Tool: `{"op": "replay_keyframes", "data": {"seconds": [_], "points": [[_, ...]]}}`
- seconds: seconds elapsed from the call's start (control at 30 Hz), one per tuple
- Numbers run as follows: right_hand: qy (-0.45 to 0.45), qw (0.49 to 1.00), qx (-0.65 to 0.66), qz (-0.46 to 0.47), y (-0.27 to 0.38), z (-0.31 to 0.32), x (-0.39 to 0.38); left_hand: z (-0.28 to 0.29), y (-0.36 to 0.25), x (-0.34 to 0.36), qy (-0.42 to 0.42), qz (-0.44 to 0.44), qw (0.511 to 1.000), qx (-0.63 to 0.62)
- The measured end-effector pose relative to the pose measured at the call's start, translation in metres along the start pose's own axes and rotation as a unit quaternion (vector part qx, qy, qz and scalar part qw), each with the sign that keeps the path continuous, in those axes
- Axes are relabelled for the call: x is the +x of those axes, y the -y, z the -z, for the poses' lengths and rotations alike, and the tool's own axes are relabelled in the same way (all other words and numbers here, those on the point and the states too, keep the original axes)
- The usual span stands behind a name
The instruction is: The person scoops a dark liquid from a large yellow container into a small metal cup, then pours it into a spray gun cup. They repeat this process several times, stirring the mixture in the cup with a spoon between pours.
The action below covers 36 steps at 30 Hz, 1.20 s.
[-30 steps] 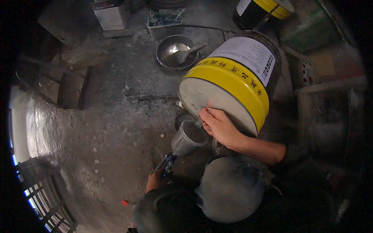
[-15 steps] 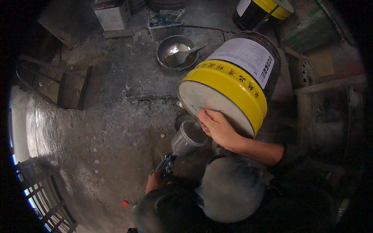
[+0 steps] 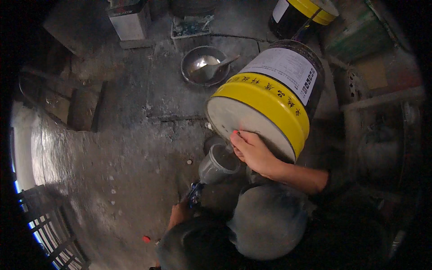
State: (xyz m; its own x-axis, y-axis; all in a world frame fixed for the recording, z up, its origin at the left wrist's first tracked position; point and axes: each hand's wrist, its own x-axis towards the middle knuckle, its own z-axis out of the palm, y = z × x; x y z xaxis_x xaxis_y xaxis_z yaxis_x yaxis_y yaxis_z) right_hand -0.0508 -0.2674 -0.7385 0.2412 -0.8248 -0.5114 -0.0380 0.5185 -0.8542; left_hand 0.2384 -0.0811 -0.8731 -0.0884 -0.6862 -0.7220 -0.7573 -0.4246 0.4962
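My left hand (image 3: 179, 209) is closed around a blue-and-metal spray gun (image 3: 195, 193), whose grey cup (image 3: 213, 168) is open-topped and held just below the drum's lid. My right hand (image 3: 251, 150) has its fingers closed on a small red-tipped fitting (image 3: 235, 132) near the lower part of the pale lid (image 3: 257, 118). The large black drum (image 3: 288, 99), with a yellow band and white label, lies tilted on its side with the lid toward me. I cannot tell whether anything flows into the cup.
A steel bowl (image 3: 189, 72) with a scraper, a tray (image 3: 191, 38) and a white box (image 3: 127, 24) are at the back, another yellow-and-black drum (image 3: 297, 20) behind. Metal frames (image 3: 103, 96) stand left, a framework (image 3: 378, 101) right. A red cap (image 3: 146, 239) lies on the floor.
The whole view has shifted slightly downward. My hands, the cup and the drum keep about the same positions relative to each other, with my right hand very slightly lower and leftward on the lid.
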Motion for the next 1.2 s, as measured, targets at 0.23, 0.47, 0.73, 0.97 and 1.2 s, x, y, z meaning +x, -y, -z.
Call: {"op": "replay_keyframes", "data": {"seconds": [0.23,0.47,0.73,0.97,1.2], "points": [[0.018,0.996,0.045,-0.078,0.053,0.017,-0.009,0.026,-0.044,-0.006,-0.002,0.001,0.997,-0.074],[-0.022,0.995,0.059,-0.078,0.129,0.057,-0.014,0.045,-0.091,0.016,0.009,-0.098,0.991,-0.095],[-0.085,0.995,0.051,-0.007,0.198,0.12,-0.01,0.051,-0.098,0.036,-0.045,-0.16,0.974,-0.152],[-0.258,0.932,-0.23,0.109,0.231,0.24,0.016,0.052,-0.034,0.018,-0.121,-0.076,0.935,-0.324],[-0.346,0.903,-0.241,0.089,0.258,0.386,0.061,0.061,-0.019,-0.01,-0.167,-0.017,0.891,-0.421]]}}
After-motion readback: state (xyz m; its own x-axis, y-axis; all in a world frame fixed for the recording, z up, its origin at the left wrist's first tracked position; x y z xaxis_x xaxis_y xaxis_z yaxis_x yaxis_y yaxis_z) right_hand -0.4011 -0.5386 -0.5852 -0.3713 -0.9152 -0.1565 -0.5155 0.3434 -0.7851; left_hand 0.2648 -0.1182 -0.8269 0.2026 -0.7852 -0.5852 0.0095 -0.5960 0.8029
